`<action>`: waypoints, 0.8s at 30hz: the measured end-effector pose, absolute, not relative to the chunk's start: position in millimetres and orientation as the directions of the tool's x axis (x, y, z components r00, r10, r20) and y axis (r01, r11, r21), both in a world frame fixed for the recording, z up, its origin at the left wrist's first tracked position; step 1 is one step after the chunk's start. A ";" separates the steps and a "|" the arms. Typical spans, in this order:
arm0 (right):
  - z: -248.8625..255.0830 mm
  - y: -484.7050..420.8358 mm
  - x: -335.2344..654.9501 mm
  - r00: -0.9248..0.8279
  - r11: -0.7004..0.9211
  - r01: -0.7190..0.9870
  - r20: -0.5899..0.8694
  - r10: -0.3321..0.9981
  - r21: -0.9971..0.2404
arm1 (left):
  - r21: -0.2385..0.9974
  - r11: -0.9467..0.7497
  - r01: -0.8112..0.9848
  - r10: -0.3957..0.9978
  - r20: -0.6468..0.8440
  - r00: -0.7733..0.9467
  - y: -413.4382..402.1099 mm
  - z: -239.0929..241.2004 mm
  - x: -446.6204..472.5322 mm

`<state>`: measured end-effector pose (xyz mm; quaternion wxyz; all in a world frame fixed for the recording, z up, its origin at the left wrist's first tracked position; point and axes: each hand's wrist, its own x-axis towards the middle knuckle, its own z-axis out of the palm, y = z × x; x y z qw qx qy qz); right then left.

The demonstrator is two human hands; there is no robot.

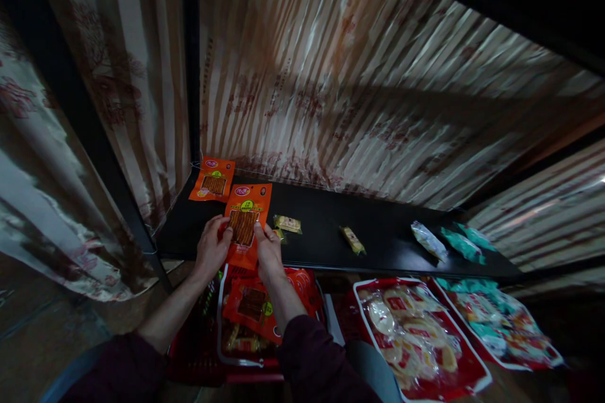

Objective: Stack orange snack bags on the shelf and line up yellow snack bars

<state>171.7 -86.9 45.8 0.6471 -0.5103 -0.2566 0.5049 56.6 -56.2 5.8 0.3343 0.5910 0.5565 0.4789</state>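
While both hands work near the center-left of the frame, an orange packet (243, 227) is held up between them, its printed front facing the camera and its top edge tilted slightly right. The left hand (212, 247) has its grip closed on the packet's left edge, and the right hand (270, 255) pinches the right edge, thumb on the front.

Behind the packet, a black shelf (316, 204) runs from center left toward the lower right. A second orange packet (213, 179) stands at its far left end, leaning near the corner post (190, 63). Just right of the right hand lies a small yellowish packet (288, 224), with a similar bar-shaped packet (353, 240) near the shelf's middle. Farther right are a pale packet (428, 241) and teal packets (463, 245).

Below the hands, at the bottom center, a red basket (219, 327) with a white rim contains more orange packets (250, 305). At the lower right, another basket (362, 312) holds clear-wrapped round items (416, 334); beside it, a third basket (529, 366) holds teal and white packages (491, 312). Pleated, patterned curtain cloth (331, 75) fills the upper part.
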 end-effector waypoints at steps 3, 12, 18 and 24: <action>44.2 -85.8 172.0 0.351 -0.034 -0.405 -0.190 0.917 -0.914 | 0.940 -0.141 0.310 0.982 0.174 -0.079 -56.3 7.1 55.3; 38.7 -77.9 168.3 0.335 -0.064 -0.370 -0.197 0.921 -0.927 | 0.998 0.036 0.053 0.982 -0.025 -0.185 -54.7 12.9 45.0; 34.4 -74.6 167.0 0.330 -0.103 -0.321 -0.213 0.920 -0.942 | 0.948 0.200 -0.249 0.947 -0.253 -0.200 -53.4 26.4 40.3; 39.0 -68.5 165.7 0.329 -0.141 -0.364 -0.269 0.905 -0.920 | 0.926 0.174 -0.335 0.951 -0.246 -0.188 -51.4 28.3 33.3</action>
